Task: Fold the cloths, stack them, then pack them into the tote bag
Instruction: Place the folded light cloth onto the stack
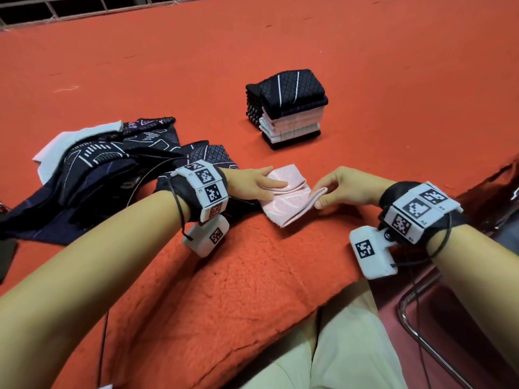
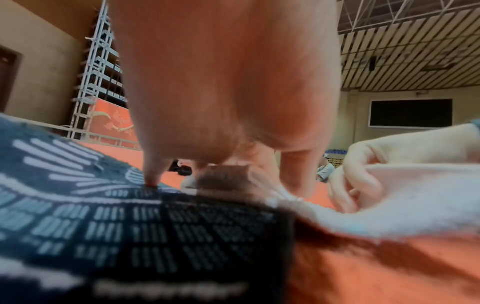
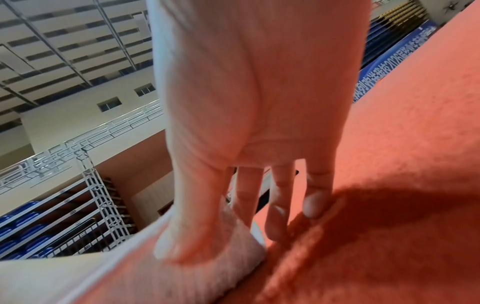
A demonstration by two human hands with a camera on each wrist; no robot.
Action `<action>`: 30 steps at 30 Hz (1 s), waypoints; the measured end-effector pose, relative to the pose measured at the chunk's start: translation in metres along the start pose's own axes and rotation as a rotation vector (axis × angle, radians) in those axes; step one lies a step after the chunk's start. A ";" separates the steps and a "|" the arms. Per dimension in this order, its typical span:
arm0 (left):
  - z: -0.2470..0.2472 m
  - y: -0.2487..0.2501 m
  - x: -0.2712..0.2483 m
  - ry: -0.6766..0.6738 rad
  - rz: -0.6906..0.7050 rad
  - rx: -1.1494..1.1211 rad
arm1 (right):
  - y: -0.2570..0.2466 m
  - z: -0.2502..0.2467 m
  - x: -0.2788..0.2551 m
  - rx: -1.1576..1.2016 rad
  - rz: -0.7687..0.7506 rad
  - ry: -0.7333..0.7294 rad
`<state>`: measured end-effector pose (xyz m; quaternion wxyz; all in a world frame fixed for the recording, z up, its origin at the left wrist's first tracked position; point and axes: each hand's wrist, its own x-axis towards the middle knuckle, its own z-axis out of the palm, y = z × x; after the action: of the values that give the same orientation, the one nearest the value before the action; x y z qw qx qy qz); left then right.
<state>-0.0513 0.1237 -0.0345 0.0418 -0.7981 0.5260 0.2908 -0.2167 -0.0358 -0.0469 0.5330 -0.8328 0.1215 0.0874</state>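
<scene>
Fingers [image 1: 323,202] of the right hand [image 1: 346,189] pinch the doubled edge of a pink cloth [image 1: 283,195]; the left hand [image 1: 252,183] lies flat and relaxed on its other half, pinning it to the orange surface [image 1: 252,276]. Folding looks partly done: a stack of folded cloths [image 1: 289,108] stands beyond, well apart, while a heap of unfolded dark patterned cloths [image 1: 98,169] waits just left. No tote bag shows.
</scene>
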 end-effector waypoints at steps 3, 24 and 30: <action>0.001 0.006 -0.004 -0.028 0.008 -0.146 | -0.002 -0.002 0.010 -0.066 -0.099 0.166; -0.006 -0.013 -0.004 0.281 -0.284 -0.725 | -0.022 0.018 0.090 -0.622 0.205 0.424; 0.000 0.005 -0.008 0.275 -0.377 -0.909 | -0.029 0.029 0.096 -0.646 0.284 0.439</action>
<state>-0.0580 0.1283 -0.0291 -0.3273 -0.8477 0.1939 0.3698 -0.1169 -0.0081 -0.0608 0.1881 -0.9311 0.3123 0.0138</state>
